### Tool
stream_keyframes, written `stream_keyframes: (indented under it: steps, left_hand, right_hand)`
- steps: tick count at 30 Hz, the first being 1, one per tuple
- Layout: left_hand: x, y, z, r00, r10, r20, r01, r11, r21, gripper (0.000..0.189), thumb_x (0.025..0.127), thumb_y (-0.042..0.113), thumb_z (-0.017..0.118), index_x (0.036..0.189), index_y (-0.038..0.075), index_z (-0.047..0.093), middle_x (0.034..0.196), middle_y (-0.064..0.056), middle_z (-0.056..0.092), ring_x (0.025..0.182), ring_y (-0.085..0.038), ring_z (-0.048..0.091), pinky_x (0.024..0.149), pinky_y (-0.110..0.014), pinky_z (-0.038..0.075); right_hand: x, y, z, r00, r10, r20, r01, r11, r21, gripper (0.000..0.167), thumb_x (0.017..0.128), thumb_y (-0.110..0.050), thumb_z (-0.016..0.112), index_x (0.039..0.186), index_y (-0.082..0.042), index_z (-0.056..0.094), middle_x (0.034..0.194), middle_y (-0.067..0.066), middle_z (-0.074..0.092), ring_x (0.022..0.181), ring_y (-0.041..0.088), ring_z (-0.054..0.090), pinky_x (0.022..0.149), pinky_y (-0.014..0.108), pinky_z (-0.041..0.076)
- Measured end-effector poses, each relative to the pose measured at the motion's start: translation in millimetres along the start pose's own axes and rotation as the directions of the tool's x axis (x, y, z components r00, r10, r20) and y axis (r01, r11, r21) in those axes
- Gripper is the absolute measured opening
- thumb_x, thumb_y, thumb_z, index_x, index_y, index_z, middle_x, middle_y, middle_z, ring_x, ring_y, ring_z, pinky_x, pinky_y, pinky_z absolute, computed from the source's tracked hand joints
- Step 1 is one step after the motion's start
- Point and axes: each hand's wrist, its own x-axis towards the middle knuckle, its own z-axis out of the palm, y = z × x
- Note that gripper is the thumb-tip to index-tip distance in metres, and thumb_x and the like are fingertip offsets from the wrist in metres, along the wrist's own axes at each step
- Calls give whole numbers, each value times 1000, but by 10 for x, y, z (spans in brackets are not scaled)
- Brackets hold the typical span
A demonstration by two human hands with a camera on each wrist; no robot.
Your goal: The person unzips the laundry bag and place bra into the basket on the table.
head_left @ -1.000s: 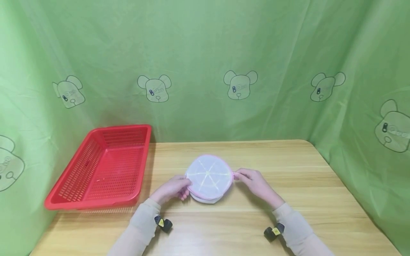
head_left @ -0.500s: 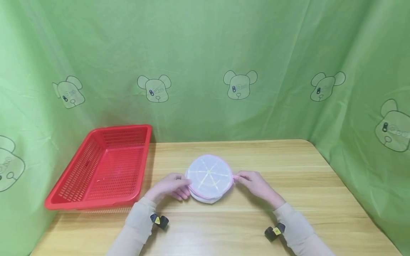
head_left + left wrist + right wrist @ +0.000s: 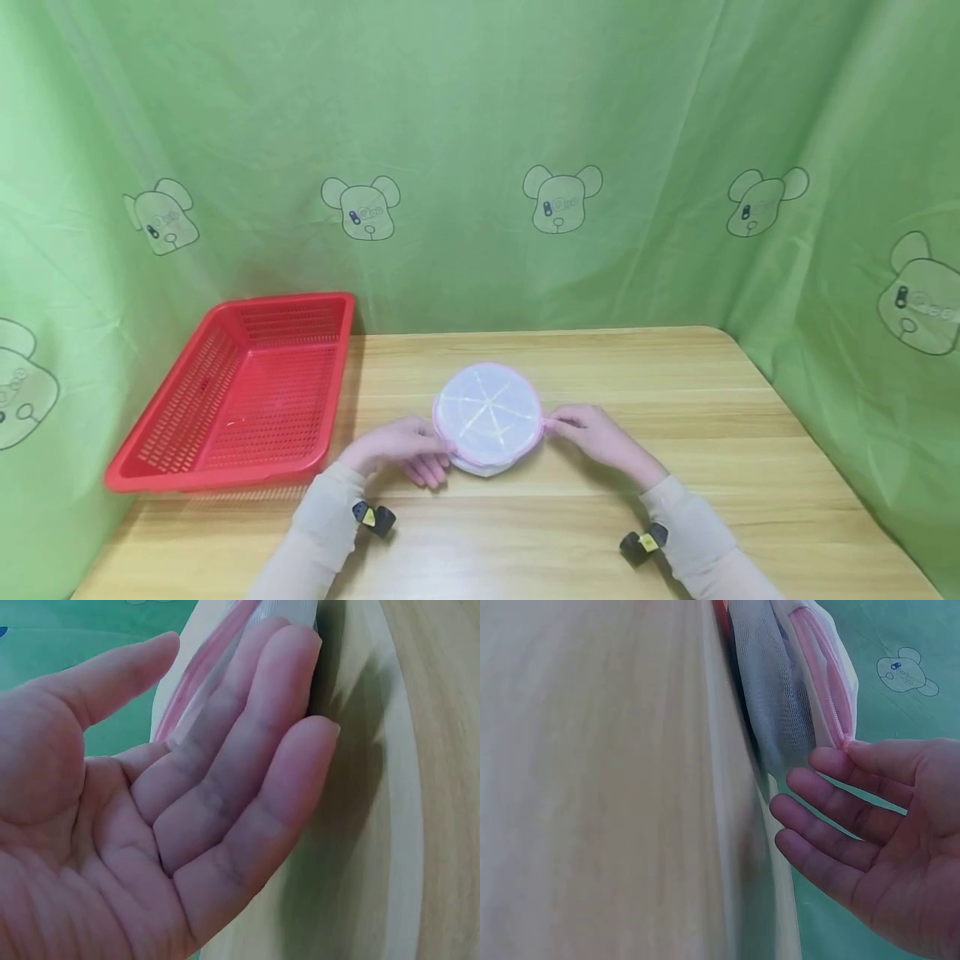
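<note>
A round white mesh laundry bag (image 3: 489,408) with a yellow citrus-slice pattern and a pink zipper lies flat on the wooden table. My left hand (image 3: 408,450) is at its near-left edge, fingertips right at the zipper. The left wrist view shows the thumb standing apart from the lightly bent fingers (image 3: 247,750), with the pink zipper strip (image 3: 202,667) behind them; the index fingertip is hidden. At the bag's right side my right hand (image 3: 596,433) pinches the zipper end (image 3: 845,742) between thumb and index finger, the other fingers loosely spread.
A red plastic basket (image 3: 324,417) with perforated walls stands on the left of the wooden table (image 3: 675,383). Green curtains (image 3: 465,100) printed with bear heads hang behind and on both sides. Each wrist wears a small black camera.
My left hand has slid along the bag's left edge toward the near side. The bag has turned slightly, and my right hand, still pinching the zipper end, has shifted a little nearer.
</note>
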Motion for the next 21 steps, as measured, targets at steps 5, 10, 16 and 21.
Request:
stream_keyframes:
  steps: [5,10,16,21]
  left_hand:
    - [5,5,11,1000,11,-11,-11,1000,16,35,95,33,60,100,-1,66,86,-15,74,73,-18,72,70,-36,62]
    - [26,5,8,998,30,-57,-29,999,15,33,95,30,60,99,-2,66,91,-18,73,78,-19,71,73,-35,62]
    - [58,-2,1,990,61,-129,-63,998,-15,29,94,23,62,102,-5,64,97,-20,72,83,-20,69,80,-36,61]
    - [61,9,-4,980,90,-179,-98,995,-35,30,94,20,62,103,-8,65,99,-24,71,89,-28,70,84,-39,60]
  right_hand:
    - [-10,-12,11,999,-31,38,30,999,12,22,97,-35,56,94,-21,73,98,-1,74,97,19,67,94,47,52]
    - [-17,-27,26,996,-52,76,51,999,14,23,99,-34,54,97,-21,73,105,1,75,105,22,67,98,50,51]
    - [-24,-85,62,991,-63,115,61,998,24,24,98,-35,55,97,-19,73,99,-1,74,95,19,67,92,39,53]
    - [-37,-132,108,989,-64,134,61,998,24,25,97,-37,55,97,-20,72,94,-2,73,88,14,64,86,28,50]
